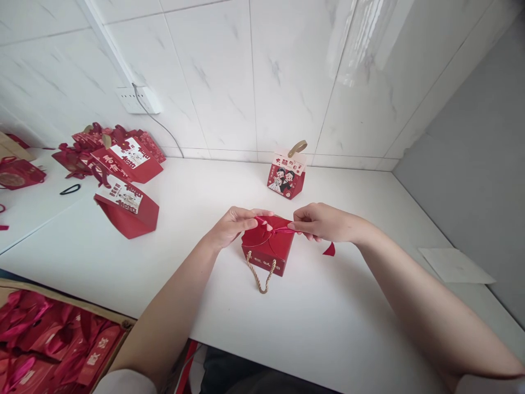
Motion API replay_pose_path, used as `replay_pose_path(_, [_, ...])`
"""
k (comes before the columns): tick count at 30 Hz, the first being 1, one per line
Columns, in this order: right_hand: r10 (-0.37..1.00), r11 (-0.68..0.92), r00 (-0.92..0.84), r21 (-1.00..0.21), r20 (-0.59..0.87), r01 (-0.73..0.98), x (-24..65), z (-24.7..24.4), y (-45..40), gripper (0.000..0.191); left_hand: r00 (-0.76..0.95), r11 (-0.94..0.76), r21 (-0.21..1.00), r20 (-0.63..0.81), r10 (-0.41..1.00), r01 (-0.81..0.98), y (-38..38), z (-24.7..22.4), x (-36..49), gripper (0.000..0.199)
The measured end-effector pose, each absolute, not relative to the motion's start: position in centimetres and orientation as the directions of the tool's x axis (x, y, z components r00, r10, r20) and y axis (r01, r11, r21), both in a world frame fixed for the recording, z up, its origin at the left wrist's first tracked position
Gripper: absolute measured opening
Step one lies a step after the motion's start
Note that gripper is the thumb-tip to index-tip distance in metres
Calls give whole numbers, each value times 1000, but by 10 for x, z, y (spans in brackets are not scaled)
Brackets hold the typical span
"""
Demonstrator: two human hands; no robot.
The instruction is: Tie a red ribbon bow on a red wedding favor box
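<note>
A red gift box (262, 250) with gold lettering stands on the white table in front of me, a twisted gold cord handle (262, 287) hanging down its near side. Across its top runs a red ribbon (282, 230). My left hand (234, 224) pinches the ribbon at the box's left, its fingers reaching over the top. At the right, my right hand (322, 221) grips the ribbon between thumb and curled fingers. A loose ribbon end (330, 249) shows below that hand. How the ribbon crosses under my fingers is partly hidden.
A small printed box (286, 178) with a gold loop stands near the wall. Several red boxes (127, 205) sit at the left. An open carton (130, 323) full of red ribboned boxes is at lower left. A pale sheet (455, 265) lies at right; a socket (138, 100) is on the wall.
</note>
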State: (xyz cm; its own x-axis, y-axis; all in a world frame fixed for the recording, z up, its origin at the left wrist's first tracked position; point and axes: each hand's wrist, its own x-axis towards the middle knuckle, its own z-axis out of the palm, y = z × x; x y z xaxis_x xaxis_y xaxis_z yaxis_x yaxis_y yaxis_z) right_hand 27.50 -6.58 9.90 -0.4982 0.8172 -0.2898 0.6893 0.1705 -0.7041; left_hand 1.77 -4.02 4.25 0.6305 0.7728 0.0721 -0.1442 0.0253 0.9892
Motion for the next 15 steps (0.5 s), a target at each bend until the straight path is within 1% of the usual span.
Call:
replay_pose_path(6, [786, 190, -547, -731, -287, 655, 274, 99, -66, 35, 516, -122, 973, 209, 831, -198, -40, 38, 24, 26])
replay_pose_path(10, [795, 168, -539, -754, -277, 635, 272, 96, -65, 36, 508, -117, 975, 198, 839, -187, -40, 40, 25, 30])
replay_pose_path(15, [798, 164, -544, -774, -261, 611, 269, 91, -63, 37, 608, -97, 986, 159, 778, -133, -41, 44, 23, 30])
